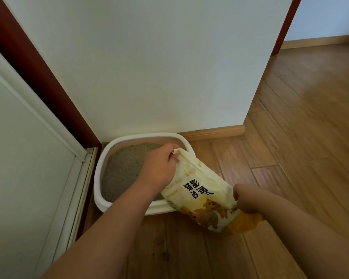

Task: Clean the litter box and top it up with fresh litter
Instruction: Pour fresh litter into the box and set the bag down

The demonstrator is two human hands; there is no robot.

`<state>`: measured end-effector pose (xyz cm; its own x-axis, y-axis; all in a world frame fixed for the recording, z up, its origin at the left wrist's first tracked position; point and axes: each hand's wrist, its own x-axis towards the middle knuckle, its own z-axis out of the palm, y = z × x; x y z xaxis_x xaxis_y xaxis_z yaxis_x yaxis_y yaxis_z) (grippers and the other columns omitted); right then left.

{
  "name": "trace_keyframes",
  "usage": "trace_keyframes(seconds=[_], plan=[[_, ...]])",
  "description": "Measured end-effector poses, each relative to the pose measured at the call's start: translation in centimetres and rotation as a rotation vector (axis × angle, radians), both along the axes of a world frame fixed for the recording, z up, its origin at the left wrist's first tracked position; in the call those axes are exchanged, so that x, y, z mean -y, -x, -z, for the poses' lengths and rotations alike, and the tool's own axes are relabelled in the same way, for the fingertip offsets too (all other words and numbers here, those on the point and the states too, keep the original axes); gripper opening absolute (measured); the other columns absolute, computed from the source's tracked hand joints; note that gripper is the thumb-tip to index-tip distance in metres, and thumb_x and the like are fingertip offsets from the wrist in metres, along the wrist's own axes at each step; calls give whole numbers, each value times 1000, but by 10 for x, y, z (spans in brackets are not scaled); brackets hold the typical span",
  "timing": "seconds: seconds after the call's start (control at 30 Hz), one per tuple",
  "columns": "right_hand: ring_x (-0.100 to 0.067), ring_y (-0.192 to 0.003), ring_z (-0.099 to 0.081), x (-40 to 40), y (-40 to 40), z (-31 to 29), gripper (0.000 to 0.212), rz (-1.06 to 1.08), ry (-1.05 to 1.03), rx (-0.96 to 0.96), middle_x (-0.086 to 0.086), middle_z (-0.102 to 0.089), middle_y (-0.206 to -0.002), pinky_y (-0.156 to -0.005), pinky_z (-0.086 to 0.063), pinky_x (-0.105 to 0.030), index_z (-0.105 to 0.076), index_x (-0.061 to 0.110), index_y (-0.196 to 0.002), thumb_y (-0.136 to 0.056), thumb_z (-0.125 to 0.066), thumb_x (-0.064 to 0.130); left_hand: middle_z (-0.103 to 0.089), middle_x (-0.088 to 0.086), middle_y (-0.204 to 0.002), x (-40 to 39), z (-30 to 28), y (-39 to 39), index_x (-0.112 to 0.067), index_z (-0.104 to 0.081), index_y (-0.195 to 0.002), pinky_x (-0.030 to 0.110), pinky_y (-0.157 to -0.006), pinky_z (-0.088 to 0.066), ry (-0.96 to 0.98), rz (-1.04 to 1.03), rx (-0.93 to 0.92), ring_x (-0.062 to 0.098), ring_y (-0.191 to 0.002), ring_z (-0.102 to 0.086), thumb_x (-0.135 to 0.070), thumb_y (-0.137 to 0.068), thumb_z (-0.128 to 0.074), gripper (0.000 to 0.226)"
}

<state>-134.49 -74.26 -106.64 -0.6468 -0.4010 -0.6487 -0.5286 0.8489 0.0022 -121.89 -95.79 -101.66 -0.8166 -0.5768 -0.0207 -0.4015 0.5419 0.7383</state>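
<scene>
A white litter box [101,190] stands on the wooden floor in the corner against the wall, with grey litter [125,168] inside. A cream and yellow litter bag [201,190] with black characters lies tilted over the box's right rim, its mouth pointing into the box. My left hand [159,168] grips the bag's top edge above the litter. My right hand [244,198] holds the bag's lower end, raised above the floor. The near right corner of the box is hidden behind the bag.
A white wall [149,67] rises behind the box. A dark red door frame [38,77] and a white door [18,168] run along the left. Wooden floor [300,137] spreads to the right and in front, with a baseboard [216,131] at the wall's foot.
</scene>
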Motion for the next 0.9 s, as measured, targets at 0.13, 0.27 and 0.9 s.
trace_keyframes(seconds=[0.13, 0.27, 0.9], plan=[[-17, -98, -61, 4, 5, 3, 32, -50, -54, 1, -1, -63, -112, -85, -54, -27, -60, 15, -126, -94, -61, 16, -67, -14, -96, -5, 0, 1, -30, -68, -112, 15, -68, -43, 11, 26, -4, 2, -90, -59, -25, -106, -49, 21], [-16, -94, -63, 16, 11, -23, 45, -21, 127, -78, 0, -61, -122, -79, -58, -29, -58, 20, -130, -86, -67, 22, -62, -16, -96, -12, 0, 4, -26, -68, -118, 8, -70, -40, 45, 65, 2, 1, -86, -55, -24, -107, -48, 23], [-4, -65, -56, 54, -21, -45, 7, -2, 831, -204, 11, -61, -75, -53, -37, -22, -63, 27, -93, -92, -69, 31, -63, -10, -112, -21, 13, 5, -35, -36, -123, 35, -85, -55, -80, 170, 5, 9, -96, -65, -30, -96, -67, 41]])
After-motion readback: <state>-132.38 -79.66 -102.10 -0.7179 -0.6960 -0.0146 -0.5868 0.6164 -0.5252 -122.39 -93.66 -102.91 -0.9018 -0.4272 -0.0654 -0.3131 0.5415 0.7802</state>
